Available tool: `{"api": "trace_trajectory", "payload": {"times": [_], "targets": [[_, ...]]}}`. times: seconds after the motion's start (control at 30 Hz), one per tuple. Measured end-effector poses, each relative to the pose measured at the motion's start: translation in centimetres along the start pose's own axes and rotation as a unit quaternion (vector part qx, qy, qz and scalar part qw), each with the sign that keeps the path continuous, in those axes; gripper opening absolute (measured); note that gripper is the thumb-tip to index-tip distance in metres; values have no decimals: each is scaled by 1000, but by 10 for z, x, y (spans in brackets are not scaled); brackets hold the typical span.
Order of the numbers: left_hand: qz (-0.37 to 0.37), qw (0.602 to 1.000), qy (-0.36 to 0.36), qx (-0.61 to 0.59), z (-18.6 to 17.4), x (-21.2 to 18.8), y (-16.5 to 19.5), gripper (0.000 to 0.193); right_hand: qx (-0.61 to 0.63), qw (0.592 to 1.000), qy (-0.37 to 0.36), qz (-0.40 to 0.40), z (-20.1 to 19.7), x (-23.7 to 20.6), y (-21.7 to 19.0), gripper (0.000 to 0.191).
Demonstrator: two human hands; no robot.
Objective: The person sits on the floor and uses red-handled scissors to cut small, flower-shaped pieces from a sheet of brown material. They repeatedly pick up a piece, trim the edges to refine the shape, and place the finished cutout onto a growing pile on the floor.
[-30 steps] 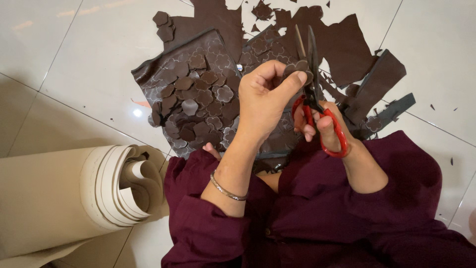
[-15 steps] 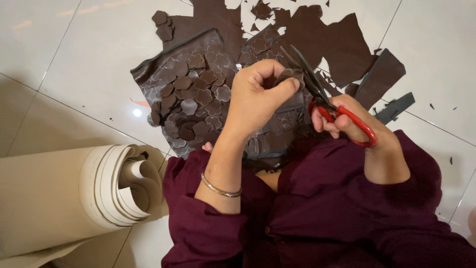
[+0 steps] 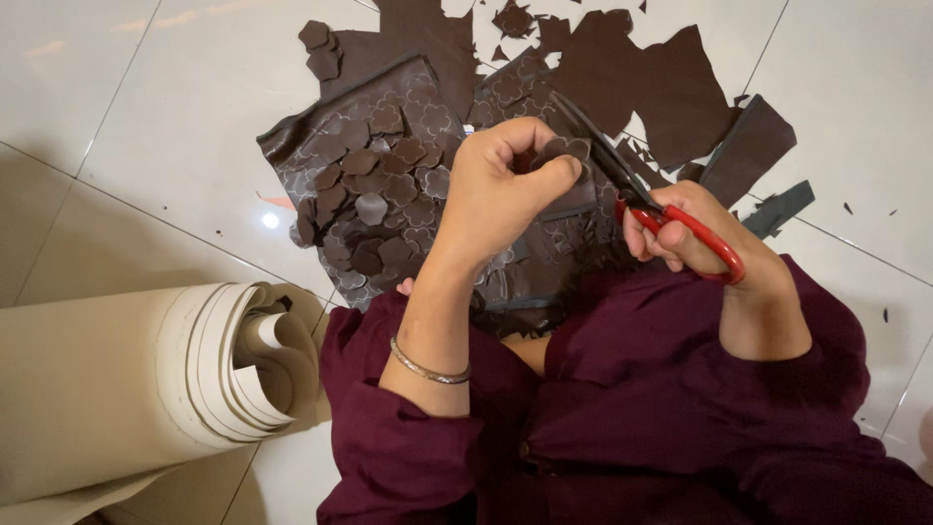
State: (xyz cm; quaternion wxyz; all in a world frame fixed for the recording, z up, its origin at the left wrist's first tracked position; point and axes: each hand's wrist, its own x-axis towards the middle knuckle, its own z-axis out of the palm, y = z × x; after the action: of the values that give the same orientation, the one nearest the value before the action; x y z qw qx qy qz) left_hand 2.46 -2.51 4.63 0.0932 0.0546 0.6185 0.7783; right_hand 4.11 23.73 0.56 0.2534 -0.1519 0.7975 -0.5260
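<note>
Above my lap, over the white tiled floor (image 3: 146, 107), my left hand (image 3: 501, 190) was curled with thumb and fingertips pressed together on a small dark brown cut-out piece (image 3: 562, 151), pinching it at the level of my knuckles so that it stood just beyond my thumb, toward the right. My right hand (image 3: 695, 238) was closed through the red handles of the scissors (image 3: 649, 199), and the dark blades ran up and to the left from that grip, their upper part lying right against the pinched piece; how far apart the blades stood I could not tell. The two hands were near each other, the left a little higher in the head view. Beneath and beyond my left hand lay a brown sheet marked with scalloped outlines (image 3: 437, 126), and on it, to the left of that hand, a heap of small cut shapes (image 3: 364, 194) of the same colour. Larger brown offcuts (image 3: 641, 78) lay spread on the tiles beyond the scissors, with a few strips (image 3: 777, 206) to the right of my right hand. A thin metal bangle (image 3: 428, 370) sat on my left forearm, above the maroon sleeve (image 3: 389, 428). A big roll of beige material (image 3: 126, 379) lay on the floor, well to the left of my left arm.
</note>
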Motion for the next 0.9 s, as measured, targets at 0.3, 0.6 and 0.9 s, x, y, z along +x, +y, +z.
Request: {"api": "trace_trajectory", "payload": {"times": [0.3, 0.6, 0.9], "targets": [[-18, 999, -4, 35, -2, -1, -4, 11, 29, 993, -94, -73, -3, 1, -11, 105], [-19, 999, -5, 45, -2, -2, -6, 9, 19, 991, -106, -75, -7, -3, -7, 95], [-19, 998, -2, 67, -2, -2, -1, 13, 47, 985, -130, -102, -8, -4, -8, 94]]}}
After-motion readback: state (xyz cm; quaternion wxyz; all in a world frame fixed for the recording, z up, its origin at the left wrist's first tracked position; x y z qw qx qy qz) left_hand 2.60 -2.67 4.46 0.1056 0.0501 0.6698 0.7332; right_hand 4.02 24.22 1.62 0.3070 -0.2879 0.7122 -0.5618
